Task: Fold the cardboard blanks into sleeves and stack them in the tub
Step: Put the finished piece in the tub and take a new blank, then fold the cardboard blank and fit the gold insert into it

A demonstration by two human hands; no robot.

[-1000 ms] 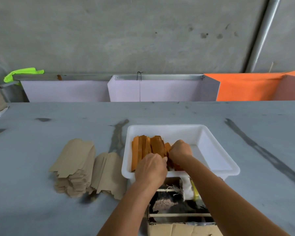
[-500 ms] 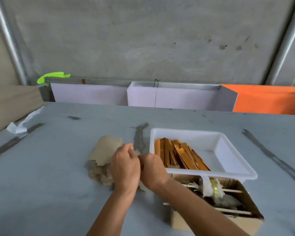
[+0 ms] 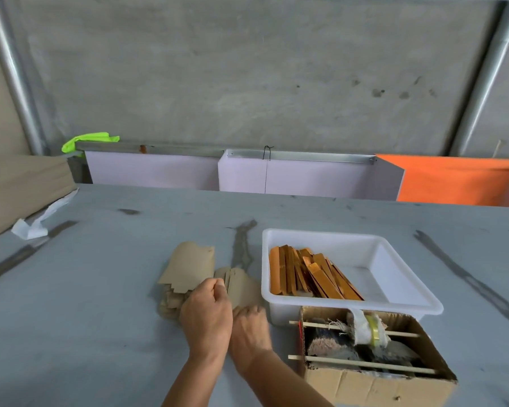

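Note:
Two loose piles of tan cardboard blanks lie on the grey table, left of the white tub. Several folded orange-gold sleeves lean in a row in the tub's left half. My left hand is over the near end of the blanks, and its thumb and fingers pinch the edge of one blank from the right pile. My right hand is right beside it at the near edge of that pile. It is blurred and its fingertips are hidden.
An open cardboard box with sticks, tape and rags sits against the tub's near side. A crumpled white paper and a wooden board are at the far left. Lilac and orange panels line the table's far edge.
Both hands left the sleeves in the tub and moved left onto the blank piles. My left hand has taken the edge of a blank. The view swung left and down.

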